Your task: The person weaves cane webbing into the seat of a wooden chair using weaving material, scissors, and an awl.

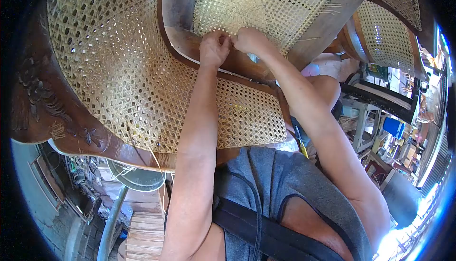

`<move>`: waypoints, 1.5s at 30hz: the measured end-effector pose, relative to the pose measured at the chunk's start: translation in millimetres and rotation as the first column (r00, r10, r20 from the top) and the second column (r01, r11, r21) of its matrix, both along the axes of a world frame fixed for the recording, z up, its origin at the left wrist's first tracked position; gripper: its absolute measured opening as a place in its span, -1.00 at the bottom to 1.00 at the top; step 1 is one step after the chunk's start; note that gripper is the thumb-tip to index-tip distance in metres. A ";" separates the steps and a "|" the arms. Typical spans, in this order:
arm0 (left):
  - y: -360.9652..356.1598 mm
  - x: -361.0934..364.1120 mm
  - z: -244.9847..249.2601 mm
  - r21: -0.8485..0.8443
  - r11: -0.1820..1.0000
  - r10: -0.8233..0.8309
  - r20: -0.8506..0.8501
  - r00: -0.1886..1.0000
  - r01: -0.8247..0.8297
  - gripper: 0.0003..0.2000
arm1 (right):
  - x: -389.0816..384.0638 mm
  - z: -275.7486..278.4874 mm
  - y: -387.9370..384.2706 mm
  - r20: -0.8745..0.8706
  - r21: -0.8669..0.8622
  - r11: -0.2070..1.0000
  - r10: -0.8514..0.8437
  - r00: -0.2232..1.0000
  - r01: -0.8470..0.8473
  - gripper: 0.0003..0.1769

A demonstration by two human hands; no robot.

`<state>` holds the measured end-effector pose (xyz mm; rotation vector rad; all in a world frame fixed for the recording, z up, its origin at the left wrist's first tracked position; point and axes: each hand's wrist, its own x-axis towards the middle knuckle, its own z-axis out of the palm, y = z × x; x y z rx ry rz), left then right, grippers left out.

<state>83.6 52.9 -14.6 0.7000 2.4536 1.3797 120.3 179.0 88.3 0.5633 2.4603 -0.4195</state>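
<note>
My left hand (215,48) is closed, with its fingertips pinched together at the near edge of a woven cane panel (232,4). Close beside it, my right hand (250,41) is bent over the same edge with its fingers curled in. Whatever lies between the fingertips is too small to make out. The panel sits in a wooden frame (304,50), and loose cane ends (332,8) stick out along its right side. Below and left of my hands spreads a larger woven cane panel (128,76), set in a carved dark wooden frame (71,114).
Another cane-panelled piece (387,35) stands at the right. A round basin (142,178) with thin strands lies at the lower left, near a slatted wooden surface (145,232). A blue container (393,127) sits among clutter on the right. A cane strand (159,166) hangs from the larger panel.
</note>
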 end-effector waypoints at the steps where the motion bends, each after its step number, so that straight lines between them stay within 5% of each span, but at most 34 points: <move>1: -1.4 -1.2 3.1 0.020 1.000 -0.015 0.001 1.000 0.015 -0.91 | 2.9 -1.6 -1.8 -0.066 0.041 0.998 -0.046 0.997 0.048 -0.64; 8: 3.5 4.8 12.3 0.020 0.999 -0.019 -0.319 0.947 0.026 -0.94 | 41.6 19.9 18.0 -0.108 0.055 0.997 -0.049 0.993 0.055 -0.61; 11: 10.0 11.7 2.7 -0.052 0.998 0.019 -0.283 0.959 -0.035 -0.94 | 70.2 21.8 60.0 -0.191 0.108 0.994 0.034 0.981 -0.014 -0.61; 13: 9.0 9.6 2.9 -0.016 0.999 0.038 -0.101 0.994 -0.039 -0.91 | 79.6 33.4 84.3 -0.365 0.090 0.996 0.014 0.931 0.020 -0.60; 18: -24.6 -4.3 3.1 -0.085 0.996 0.036 -0.076 0.996 -0.043 -0.91 | 85.7 10.5 84.0 -0.619 -0.048 0.997 0.014 0.785 -0.056 -0.70; 19: -33.1 -8.0 -0.2 -0.119 0.993 -0.016 -0.042 0.999 0.011 -0.91 | 84.5 13.6 78.9 -0.487 -0.425 0.895 -0.351 0.800 0.134 -0.72; 20: -39.8 -14.8 -2.9 -0.179 0.978 -0.095 0.082 0.992 0.108 -0.87 | 83.4 17.4 75.1 -0.226 -0.712 0.627 -0.633 0.741 0.318 -0.72; 21: -45.1 -20.1 5.2 -0.190 0.976 -0.094 0.078 0.993 0.108 -0.87 | 81.7 25.7 70.3 -0.223 -0.720 0.619 -0.636 0.739 0.314 -0.72; 23: -55.2 -28.6 18.4 -0.285 0.937 -0.071 0.408 0.910 0.201 -0.83 | 76.0 39.3 61.7 -0.388 -0.647 0.762 -0.364 0.847 0.032 -0.66; 27: -67.5 -42.8 22.9 -0.305 0.919 -0.107 0.415 0.903 0.249 -0.81 | 54.5 5.5 49.2 -0.633 -0.530 0.803 -0.161 0.757 -0.273 -0.66; 29: -67.1 -46.0 20.0 -0.325 0.908 -0.087 0.473 0.877 0.265 -0.82 | 36.4 16.4 33.6 -0.579 -0.219 0.918 0.151 0.801 -0.332 -0.64; 33: -64.9 -36.7 32.1 -0.318 0.931 -0.020 0.453 0.891 0.182 -0.82 | 19.1 12.1 20.8 -0.450 -0.213 0.883 0.291 0.844 -0.418 -0.64; 35: -63.4 -34.6 24.9 -0.350 0.920 -0.006 0.437 0.899 0.176 -0.82 | 27.8 14.7 49.5 -0.171 0.089 0.903 0.430 0.887 -0.420 -0.68; 37: -55.6 -33.8 10.8 -0.315 0.921 -0.098 0.382 0.919 0.229 -0.80 | 36.3 36.1 101.5 -0.128 0.174 0.935 0.333 0.934 -0.309 -0.75; 39: -48.0 -30.8 -6.6 -0.287 0.917 -0.180 0.324 0.929 0.278 -0.78 | 58.2 35.1 158.8 -0.456 0.256 0.876 0.483 0.748 -0.410 -0.80; 41: -36.6 -27.1 -18.6 -0.307 0.936 -0.199 -0.061 0.978 0.171 -0.76 | 68.0 45.8 164.9 -0.419 0.258 0.880 0.474 0.774 -0.399 -0.81; 45: -38.3 -21.9 3.0 -0.351 0.924 -0.126 0.103 0.987 0.155 -0.79 | 66.8 55.4 165.2 -0.434 0.232 0.913 0.407 0.804 -0.337 -0.83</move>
